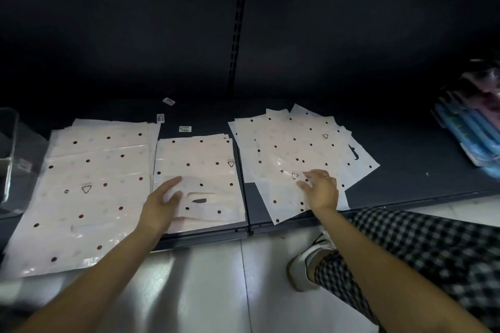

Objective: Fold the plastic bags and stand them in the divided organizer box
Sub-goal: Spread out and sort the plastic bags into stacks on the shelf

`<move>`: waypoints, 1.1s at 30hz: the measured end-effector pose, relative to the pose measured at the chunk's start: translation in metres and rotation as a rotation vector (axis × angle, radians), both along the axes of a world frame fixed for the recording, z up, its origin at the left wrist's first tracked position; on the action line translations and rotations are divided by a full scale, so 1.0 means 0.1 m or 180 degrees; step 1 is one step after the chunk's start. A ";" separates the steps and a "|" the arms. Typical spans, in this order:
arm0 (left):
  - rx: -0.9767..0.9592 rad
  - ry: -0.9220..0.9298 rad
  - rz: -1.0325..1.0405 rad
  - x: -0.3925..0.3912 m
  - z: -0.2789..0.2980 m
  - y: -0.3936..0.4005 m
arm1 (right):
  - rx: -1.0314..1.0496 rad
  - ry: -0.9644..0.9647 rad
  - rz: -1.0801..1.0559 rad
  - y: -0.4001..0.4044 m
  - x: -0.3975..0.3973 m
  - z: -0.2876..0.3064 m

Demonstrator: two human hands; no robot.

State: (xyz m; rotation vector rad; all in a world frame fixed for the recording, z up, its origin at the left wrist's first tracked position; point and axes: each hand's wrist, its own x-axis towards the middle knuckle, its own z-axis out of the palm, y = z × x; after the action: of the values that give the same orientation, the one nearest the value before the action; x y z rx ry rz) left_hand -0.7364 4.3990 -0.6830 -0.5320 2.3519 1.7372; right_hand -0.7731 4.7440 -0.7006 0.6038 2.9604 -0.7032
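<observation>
Left hand [159, 205] flat, fingers spread, pressing middle bag stack [198, 170] near handle cutout. Right hand [322, 189] fingers loosely apart, touching top of fanned right bag pile [292, 143]. Larger left stack [89, 186] alongside. All on dark shelf [405, 159]. Clear box [8, 149] at far left edge.

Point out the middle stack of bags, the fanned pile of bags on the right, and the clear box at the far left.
middle stack of bags [200, 159]: head view, top bag's flat face.
fanned pile of bags [295, 143]: head view, centre of pile.
clear box [9, 143]: head view, its right wall.
</observation>
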 end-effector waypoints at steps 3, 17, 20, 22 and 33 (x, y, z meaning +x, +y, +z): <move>-0.0627 0.0032 -0.0487 0.05 -0.02 0.01 | -0.0257 0.0205 -0.0289 -0.06 -0.03 0.02; -0.0229 0.0358 -0.1050 0.15 0.36 0.26 | -0.2157 0.0255 0.0207 -1.14 -0.17 0.52; 0.0478 -0.0135 -0.0782 0.15 0.40 0.38 | -0.2411 0.0027 0.0572 -1.34 -0.11 0.58; 0.1147 -0.0409 -0.0230 0.11 0.46 0.35 | -0.2338 -0.0017 0.0954 -1.47 -0.05 0.61; 0.0640 -0.0377 0.0191 0.00 0.49 -0.50 | 0.0151 0.0282 0.3527 -1.82 0.26 0.53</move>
State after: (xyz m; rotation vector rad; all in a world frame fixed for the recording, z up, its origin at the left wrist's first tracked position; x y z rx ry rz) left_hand -0.7367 4.3490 -0.6336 -0.6579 2.0733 1.8851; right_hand -0.7475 4.5621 -0.6476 -1.0266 2.7289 -0.5015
